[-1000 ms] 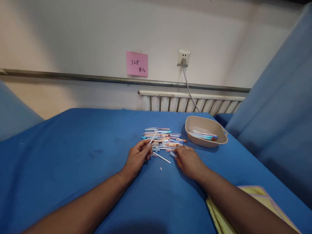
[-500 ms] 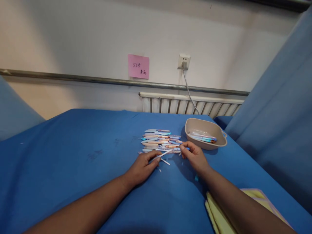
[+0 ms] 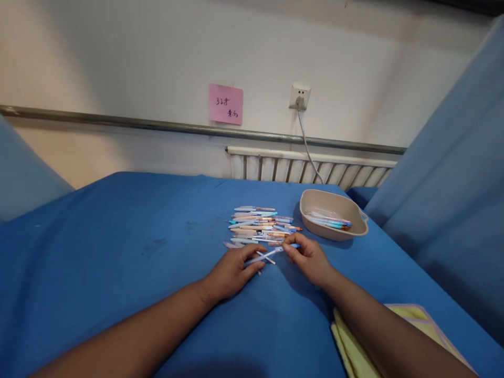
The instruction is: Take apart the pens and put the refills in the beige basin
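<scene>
My left hand point(image 3: 232, 266) has its thumb and fingers closed around the pale front end of a slim pen point(image 3: 271, 253). My right hand point(image 3: 309, 258) pinches the same pen by its blue rear part, so it spans both hands at a slant. Whether its two parts are fully joined cannot be made out. A thin white stick point(image 3: 270, 259) crosses under the pen by my left fingertips. Just beyond both hands, pens in pale blue, peach and white lie in a stacked row point(image 3: 255, 227) on the blue cloth point(image 3: 165, 294).
A beige basin point(image 3: 356, 231) with several pens point(image 3: 328, 221) inside stands at the back right. Beneath my right forearm lies a folded yellow cloth point(image 3: 350, 341). A radiator point(image 3: 275, 165), a metal rail point(image 3: 157, 126) and a corded socket point(image 3: 300, 97) are along the wall.
My right hand has moved left and nearer to my left hand. The blue part it holds now meets the white stick that stuck out of my left hand.
</scene>
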{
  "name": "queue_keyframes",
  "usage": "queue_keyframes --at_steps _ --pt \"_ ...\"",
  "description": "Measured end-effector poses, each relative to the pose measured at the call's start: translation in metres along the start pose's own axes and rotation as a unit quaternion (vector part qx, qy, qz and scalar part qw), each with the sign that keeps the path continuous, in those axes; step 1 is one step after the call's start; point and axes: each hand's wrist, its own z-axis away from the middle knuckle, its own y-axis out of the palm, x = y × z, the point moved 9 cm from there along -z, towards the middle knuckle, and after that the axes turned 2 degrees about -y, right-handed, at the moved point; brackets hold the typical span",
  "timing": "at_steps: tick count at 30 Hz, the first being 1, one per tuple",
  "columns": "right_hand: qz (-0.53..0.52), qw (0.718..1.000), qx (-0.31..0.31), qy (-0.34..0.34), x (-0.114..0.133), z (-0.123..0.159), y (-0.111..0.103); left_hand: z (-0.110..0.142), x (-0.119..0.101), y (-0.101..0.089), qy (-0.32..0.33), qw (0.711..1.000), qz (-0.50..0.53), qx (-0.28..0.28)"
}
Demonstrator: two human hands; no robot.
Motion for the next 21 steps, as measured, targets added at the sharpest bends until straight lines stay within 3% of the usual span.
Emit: queue_keyframes --at_steps 9,21 --pt "0.114 0.991 0.061 -0.041 0.013 0.008 0.013 0.004 -0.006 0.009 -0.001 0.999 -0.021 0.032" --pt "0.131 0.989 0.035 -0.054 0.021 0.010 0.010 0.004 -0.011 0.008 0.015 0.999 -0.010 0.033"
